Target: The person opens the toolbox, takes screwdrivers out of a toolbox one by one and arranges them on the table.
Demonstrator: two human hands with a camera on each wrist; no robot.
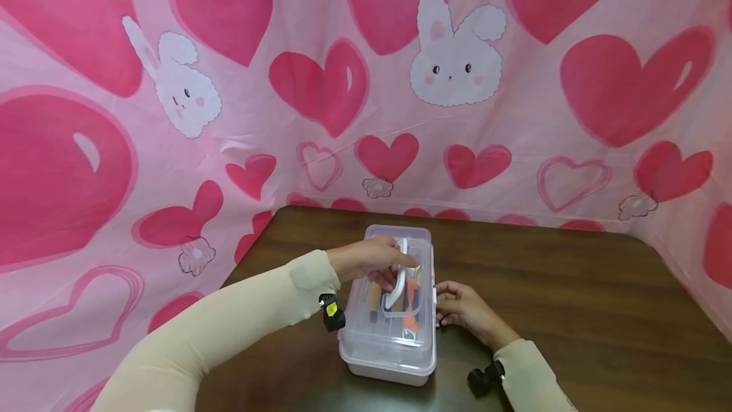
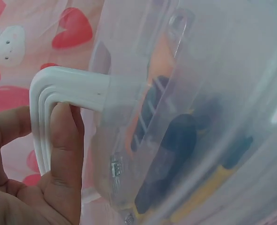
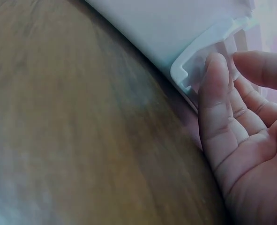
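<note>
A clear-lidded plastic box (image 1: 366, 345) with a pale base stands on the table, its long side running away from me. My left hand (image 1: 366, 258) reaches over the lid and grips the white carry handle (image 2: 70, 87), thumb and fingers curled about it. Through the lid, orange, yellow and dark tools show, their kinds unclear. At the box's right side, my right hand (image 1: 466, 307) has its fingers on a latch (image 3: 187, 70). In the right wrist view, thumb and fingers pinch this white-rimmed latch. The lid looks down on the base.
The dark wooden table (image 1: 549, 285) extends on both sides of the box. A pink cloth (image 1: 320, 5) with hearts and rabbits hangs behind the table and along its sides. Small black cameras sit on both wrists.
</note>
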